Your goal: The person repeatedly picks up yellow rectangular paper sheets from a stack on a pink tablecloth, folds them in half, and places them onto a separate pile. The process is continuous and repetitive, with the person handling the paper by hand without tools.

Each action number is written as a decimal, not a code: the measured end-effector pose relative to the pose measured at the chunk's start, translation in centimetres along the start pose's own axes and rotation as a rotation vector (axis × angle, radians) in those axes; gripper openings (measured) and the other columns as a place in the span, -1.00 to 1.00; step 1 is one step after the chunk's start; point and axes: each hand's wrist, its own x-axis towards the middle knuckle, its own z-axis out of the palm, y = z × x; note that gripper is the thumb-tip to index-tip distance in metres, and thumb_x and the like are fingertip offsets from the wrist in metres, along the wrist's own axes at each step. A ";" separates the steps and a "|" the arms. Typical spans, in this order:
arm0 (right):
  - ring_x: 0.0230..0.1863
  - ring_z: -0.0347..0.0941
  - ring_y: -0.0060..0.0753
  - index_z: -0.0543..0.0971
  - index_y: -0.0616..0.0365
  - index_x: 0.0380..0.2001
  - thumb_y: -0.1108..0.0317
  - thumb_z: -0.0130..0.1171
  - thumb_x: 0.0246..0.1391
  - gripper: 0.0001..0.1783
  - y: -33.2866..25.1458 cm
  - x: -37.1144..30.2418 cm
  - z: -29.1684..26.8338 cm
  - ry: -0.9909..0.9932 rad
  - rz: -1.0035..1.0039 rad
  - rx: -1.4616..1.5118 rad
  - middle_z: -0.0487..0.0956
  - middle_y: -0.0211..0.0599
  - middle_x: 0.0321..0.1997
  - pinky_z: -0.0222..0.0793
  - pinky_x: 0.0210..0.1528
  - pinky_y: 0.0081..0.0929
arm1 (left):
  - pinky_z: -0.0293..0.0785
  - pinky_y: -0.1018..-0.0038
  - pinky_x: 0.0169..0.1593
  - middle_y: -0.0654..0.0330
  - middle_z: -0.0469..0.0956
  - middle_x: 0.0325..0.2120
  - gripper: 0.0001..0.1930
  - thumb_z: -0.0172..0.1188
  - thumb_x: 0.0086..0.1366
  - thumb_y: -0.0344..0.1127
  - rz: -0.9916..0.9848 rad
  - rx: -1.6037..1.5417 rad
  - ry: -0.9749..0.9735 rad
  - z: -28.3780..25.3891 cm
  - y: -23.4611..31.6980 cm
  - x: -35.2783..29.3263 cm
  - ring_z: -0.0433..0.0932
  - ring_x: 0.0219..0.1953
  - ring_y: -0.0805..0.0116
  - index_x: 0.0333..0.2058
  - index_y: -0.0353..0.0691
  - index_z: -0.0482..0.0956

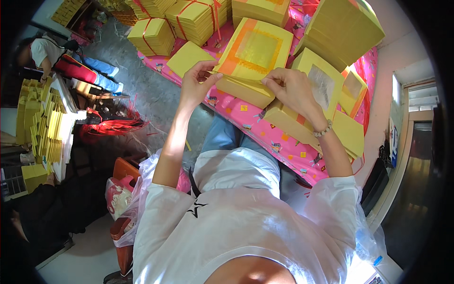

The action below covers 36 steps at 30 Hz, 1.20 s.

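Both my hands are at the near edge of a thick stack of yellow joss paper (231,45), whose top sheet has an orange band and a shiny gold square. My left hand (199,83) pinches the left end of a thin yellow sheet (241,79), its fingers bent around the edge. At the other end, my right hand (292,89), with a beaded bracelet at the wrist, grips the same sheet between thumb and fingers. The sheet stretches between them, slightly bowed, in front of the stack. How many layers they hold I cannot tell.
A pink patterned cloth (236,113) covers the table. More yellow stacks stand at right (321,83), and red-tied bundles (151,35) at the back left. Beyond the floor, a person (52,52) stands by another table (66,128) of yellow paper. Red strings (116,125) hang beside it.
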 end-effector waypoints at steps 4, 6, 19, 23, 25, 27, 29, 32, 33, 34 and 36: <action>-0.54 0.52 -0.08 0.66 0.20 -0.47 0.21 0.19 -0.01 -0.74 0.3 0.1 0.1 0.007 -0.013 0.004 0.57 -0.07 -0.58 0.41 -0.42 -0.28 | 0.43 0.61 -0.29 0.25 0.58 -0.37 -0.64 0.32 0.11 -0.40 -0.004 0.006 0.003 0.0 0.1 0.0 0.51 -0.38 0.55 -0.10 -0.30 0.53; -0.55 0.52 -0.08 0.66 0.21 -0.47 0.21 0.19 -0.02 -0.74 0.1 0.1 0.1 0.005 -0.001 0.007 0.57 -0.07 -0.59 0.41 -0.42 -0.28 | 0.44 0.60 -0.29 0.25 0.58 -0.36 -0.65 0.32 0.11 -0.40 -0.001 0.012 0.002 0.0 0.3 0.0 0.51 -0.37 0.55 -0.10 -0.30 0.53; -0.54 0.53 -0.08 0.66 0.22 -0.48 0.20 0.18 -0.03 -0.72 -0.2 0.1 0.0 0.007 0.003 -0.018 0.59 -0.06 -0.55 0.44 -0.39 -0.30 | 0.46 0.60 -0.28 0.23 0.59 -0.30 -0.66 0.32 0.11 -0.41 -0.034 0.017 -0.013 0.0 0.8 -0.1 0.53 -0.34 0.53 -0.11 -0.31 0.53; -0.53 0.54 -0.09 0.67 0.21 -0.48 0.18 0.17 -0.02 -0.71 -0.3 0.1 0.1 -0.001 0.023 -0.041 0.60 -0.06 -0.54 0.44 -0.37 -0.29 | 0.46 0.61 -0.28 0.22 0.59 -0.31 -0.66 0.32 0.11 -0.42 -0.023 0.039 -0.020 -0.2 0.8 -0.1 0.53 -0.34 0.53 -0.11 -0.32 0.53; -0.52 0.54 -0.09 0.67 0.21 -0.48 0.17 0.17 -0.01 -0.70 -0.3 0.1 0.1 0.002 0.024 -0.038 0.60 -0.07 -0.54 0.44 -0.37 -0.28 | 0.46 0.62 -0.30 0.22 0.59 -0.31 -0.66 0.32 0.11 -0.43 -0.001 0.026 -0.023 -0.1 0.8 0.0 0.53 -0.36 0.54 -0.11 -0.32 0.53; -0.51 0.54 -0.09 0.66 0.20 -0.48 0.17 0.17 -0.01 -0.71 -0.2 0.1 0.2 0.020 0.025 -0.017 0.60 -0.09 -0.55 0.44 -0.38 -0.28 | 0.45 0.54 -0.21 0.21 0.57 -0.28 -0.65 0.33 0.10 -0.39 -0.037 0.079 -0.044 -0.2 1.1 0.0 0.52 -0.29 0.47 -0.12 -0.27 0.54; -0.51 0.54 -0.09 0.66 0.19 -0.49 0.17 0.18 -0.01 -0.71 -0.1 0.1 0.2 0.040 0.020 0.002 0.60 -0.10 -0.55 0.44 -0.38 -0.28 | 0.42 0.44 -0.12 0.20 0.55 -0.24 -0.64 0.35 0.07 -0.35 0.100 0.302 0.003 0.0 2.3 0.0 0.50 -0.22 0.39 -0.12 -0.20 0.55; -0.50 0.54 -0.08 0.66 0.18 -0.47 0.16 0.19 -0.01 -0.72 0.1 0.1 0.0 0.082 -0.004 0.017 0.59 -0.12 -0.55 0.44 -0.39 -0.28 | 0.32 0.29 0.01 0.19 0.51 -0.18 -0.61 0.36 0.01 -0.30 0.462 0.729 0.094 1.1 4.7 0.0 0.43 -0.11 0.25 -0.13 -0.10 0.56; -0.49 0.54 -0.08 0.66 0.17 -0.47 0.15 0.19 0.00 -0.72 0.0 0.0 0.0 0.106 -0.015 0.013 0.59 -0.12 -0.54 0.43 -0.39 -0.28 | 0.28 0.25 0.04 0.19 0.50 -0.17 -0.60 0.36 -0.01 -0.30 0.510 0.766 0.056 1.5 5.6 0.3 0.41 -0.08 0.21 -0.13 -0.08 0.56; -0.48 0.54 -0.08 0.66 0.16 -0.46 0.14 0.19 0.00 -0.71 -0.1 -0.1 0.0 0.124 -0.028 0.011 0.59 -0.13 -0.54 0.43 -0.39 -0.28 | 0.24 0.21 0.07 0.19 0.48 -0.15 -0.60 0.35 -0.02 -0.30 0.553 0.806 0.022 1.8 6.1 0.5 0.38 -0.05 0.17 -0.13 -0.05 0.56; -0.41 0.54 -0.08 0.65 0.16 -0.42 0.13 0.21 0.00 -0.70 -0.6 -0.1 -0.5 0.121 -0.031 0.017 0.60 -0.13 -0.45 0.44 -0.33 -0.29 | 0.30 0.24 0.01 0.20 0.50 -0.18 -0.64 0.32 -0.01 -0.36 0.603 0.857 -0.074 2.7 6.1 1.2 0.41 -0.10 0.18 -0.16 -0.08 0.57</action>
